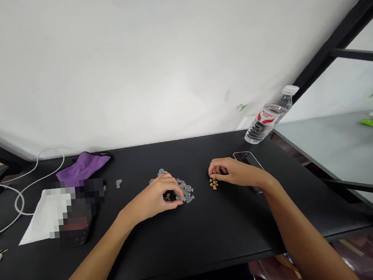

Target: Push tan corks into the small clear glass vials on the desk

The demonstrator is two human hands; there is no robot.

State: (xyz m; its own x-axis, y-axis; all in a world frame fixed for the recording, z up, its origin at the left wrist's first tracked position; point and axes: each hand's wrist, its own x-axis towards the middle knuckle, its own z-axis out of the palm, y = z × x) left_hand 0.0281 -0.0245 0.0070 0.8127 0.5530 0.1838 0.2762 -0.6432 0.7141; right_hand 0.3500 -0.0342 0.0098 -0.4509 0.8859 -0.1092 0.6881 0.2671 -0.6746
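My left hand [160, 192] is over a pile of tiny clear bottles [187, 192] on the black tabletop. Its thumb and index fingertips nearly meet around one clear bottle at the pile's near side. Beneath that palm, a bit of brown shows beside more clear pieces. To the right, my right hand [226, 171] hovers at a small cluster of brown cork-like pieces [214, 183]. Its fingers are curled in toward the thumb, and whatever they hold is hidden. One clear bottle [119, 183] lies apart, left of the pile.
A phone [248, 158] lies partly under my right forearm. Behind it stands a water bottle [269, 117] near the wall. On the left are a purple cloth [82, 167], white paper [43, 218], a blurred dark object [82, 219] and a looping white cable [20, 202].
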